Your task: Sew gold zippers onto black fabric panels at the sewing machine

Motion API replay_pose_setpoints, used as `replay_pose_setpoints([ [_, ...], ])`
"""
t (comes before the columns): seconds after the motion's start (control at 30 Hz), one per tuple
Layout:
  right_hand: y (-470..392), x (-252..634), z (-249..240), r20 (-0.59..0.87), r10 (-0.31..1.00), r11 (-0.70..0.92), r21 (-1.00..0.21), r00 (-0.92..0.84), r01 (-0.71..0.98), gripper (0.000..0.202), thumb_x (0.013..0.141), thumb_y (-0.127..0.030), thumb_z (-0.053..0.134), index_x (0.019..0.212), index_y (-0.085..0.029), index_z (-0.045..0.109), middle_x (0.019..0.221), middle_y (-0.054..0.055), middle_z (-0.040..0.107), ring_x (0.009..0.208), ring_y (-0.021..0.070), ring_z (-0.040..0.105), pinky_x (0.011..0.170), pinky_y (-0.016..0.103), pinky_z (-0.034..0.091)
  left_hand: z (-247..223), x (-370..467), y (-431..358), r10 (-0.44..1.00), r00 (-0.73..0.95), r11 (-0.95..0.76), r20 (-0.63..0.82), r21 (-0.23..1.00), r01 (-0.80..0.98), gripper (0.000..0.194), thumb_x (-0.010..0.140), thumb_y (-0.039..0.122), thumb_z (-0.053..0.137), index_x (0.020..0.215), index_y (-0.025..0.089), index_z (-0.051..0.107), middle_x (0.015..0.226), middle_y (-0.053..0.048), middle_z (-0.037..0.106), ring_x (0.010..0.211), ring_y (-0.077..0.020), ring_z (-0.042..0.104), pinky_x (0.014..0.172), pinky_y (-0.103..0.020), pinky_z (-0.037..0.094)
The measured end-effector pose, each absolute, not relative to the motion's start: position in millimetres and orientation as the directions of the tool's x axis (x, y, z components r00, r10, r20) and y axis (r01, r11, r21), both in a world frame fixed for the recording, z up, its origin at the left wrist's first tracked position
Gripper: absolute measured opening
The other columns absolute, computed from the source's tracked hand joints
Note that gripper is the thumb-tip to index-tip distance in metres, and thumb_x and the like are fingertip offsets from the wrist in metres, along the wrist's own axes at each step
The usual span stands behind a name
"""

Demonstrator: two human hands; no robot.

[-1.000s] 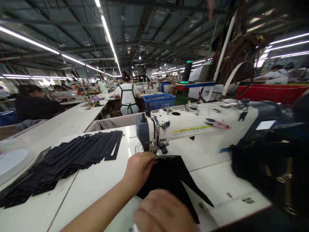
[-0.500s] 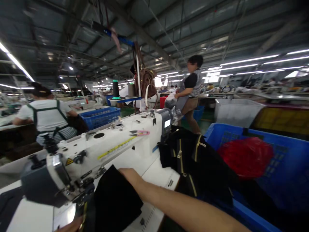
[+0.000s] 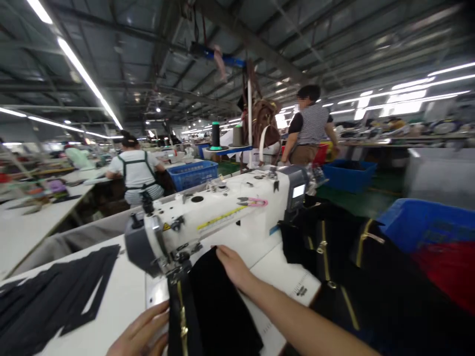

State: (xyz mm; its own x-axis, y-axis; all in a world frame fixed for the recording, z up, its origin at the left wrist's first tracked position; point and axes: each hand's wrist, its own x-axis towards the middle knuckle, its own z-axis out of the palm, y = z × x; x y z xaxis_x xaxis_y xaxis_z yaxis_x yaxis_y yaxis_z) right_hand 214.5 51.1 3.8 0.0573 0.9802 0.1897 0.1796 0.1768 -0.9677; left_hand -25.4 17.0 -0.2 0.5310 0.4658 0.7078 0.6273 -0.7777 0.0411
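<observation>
**Feeding black fabric with a zip under the sewing machine**

The black fabric (image 3: 215, 306) lies flat on the white worktop (image 3: 122, 296), directly in front of the sewing machine (image 3: 208, 222), its far edge reaching the needle end. A gold zip (image 3: 181, 316) runs along its left edge, in line with the foot. The left hand (image 3: 141, 333) rests at the fabric's near left edge, fingers spread flat beside the zip, so its grip is wide and it presses rather than pinches. The right hand (image 3: 233, 267) lies flat on the fabric's far right corner, just in front of the machine arm, also pressing with nothing clasped.

To do this well, I judge both palms should keep the piece taut and the zip straight to the foot, fingertips clear of the needle.

To the machine's left lies a stack of black cut pieces (image 3: 55, 296). To its right sits a heap of black bags (image 3: 352, 277) with gold zips, then a blue bin (image 3: 419, 222) holding something red. Behind the machine stands a blue basket (image 3: 195, 174), contents not visible, and farther right another blue bin (image 3: 349, 174), contents also hidden.
</observation>
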Motion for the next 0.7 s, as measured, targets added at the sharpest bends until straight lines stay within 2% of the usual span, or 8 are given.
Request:
replay_pose_setpoints([
  [0.03,50.5,214.6,3.1,0.184,0.982,0.174,-0.971,0.046,0.161,0.042,0.084,-0.036,0.036,0.11,-0.014,0.06,0.113,0.008,0.06,0.111,0.0205,0.05,0.099,0.034,0.032,4.6,-30.7,10.8,0.431,0.606,-0.815,0.668,0.0,0.58,0.019,0.086,0.033,0.048,0.098,0.028,0.062,0.099,-0.002,0.066,0.084,-0.0171,0.064,0.07,-0.022,0.055],
  [0.1,49.2,215.1,2.6,0.165,0.986,0.162,-0.978,0.012,0.132,0.042,0.08,-0.036,0.039,0.111,-0.016,0.06,0.116,0.007,0.059,0.114,0.0207,0.048,0.101,0.034,0.029,14.2,-31.9,4.6,0.443,0.666,-0.82,0.6,-0.029,0.572,0.026,0.087,0.019,0.041,0.104,0.025,0.06,0.102,-0.005,0.066,0.093,-0.0183,0.063,0.08,-0.025,0.053],
  [0.2,46.0,217.3,4.2,0.111,0.992,0.118,-0.987,-0.061,0.113,0.041,0.074,-0.029,0.041,0.105,-0.015,0.063,0.104,0.007,0.065,0.101,0.0227,0.056,0.09,0.036,0.04,21.4,-21.2,6.9,0.443,0.7,-0.825,0.56,-0.051,0.563,0.03,0.084,0.01,0.037,0.1,0.019,0.061,0.097,-0.009,0.067,0.093,-0.0205,0.062,0.08,-0.032,0.053],
  [0.3,44.7,220.7,7.1,0.058,0.992,0.073,-0.988,-0.109,0.135,0.037,0.07,-0.027,0.043,0.094,-0.012,0.067,0.082,0.006,0.069,0.082,0.0228,0.062,0.074,0.034,0.046,18.7,-13.1,10.3,0.455,0.705,-0.815,0.544,-0.065,0.576,0.026,0.083,0.008,0.037,0.09,0.016,0.061,0.09,-0.011,0.067,0.084,-0.0221,0.064,0.073,-0.036,0.055],
  [0.43,54.2,223.4,9.0,0.042,0.992,0.066,-0.975,-0.12,0.211,0.032,0.07,-0.034,0.049,0.082,-0.012,0.07,0.066,0.004,0.066,0.066,0.0207,0.061,0.061,0.03,0.045,12.2,-14.1,9.4,0.491,0.716,-0.801,0.496,-0.066,0.595,0.025,0.085,0.009,0.035,0.079,0.014,0.059,0.08,-0.011,0.065,0.078,-0.0227,0.064,0.068,-0.037,0.054],
  [0.6,71.2,224.4,5.9,0.125,0.986,0.155,-0.925,-0.108,0.348,0.017,0.063,-0.026,0.055,0.063,-0.014,0.067,0.062,0.002,0.064,0.07,0.0223,0.06,0.065,0.029,0.043,9.9,-15.4,10.9,0.493,0.72,-0.808,0.488,-0.052,0.588,0.025,0.085,0.009,0.034,0.078,0.013,0.057,0.076,-0.01,0.063,0.076,-0.0225,0.062,0.067,-0.037,0.052],
  [0.7,72.5,227.2,9.3,0.134,0.983,0.176,-0.888,-0.128,0.425,0.019,0.066,-0.025,0.052,0.059,-0.014,0.065,0.061,0.003,0.063,0.069,0.0223,0.059,0.064,0.029,0.043,11.1,-14.3,9.2,0.515,0.717,-0.802,0.47,-0.032,0.596,0.023,0.084,0.008,0.035,0.082,0.013,0.058,0.082,-0.011,0.063,0.08,-0.0221,0.061,0.072,-0.037,0.052],
])
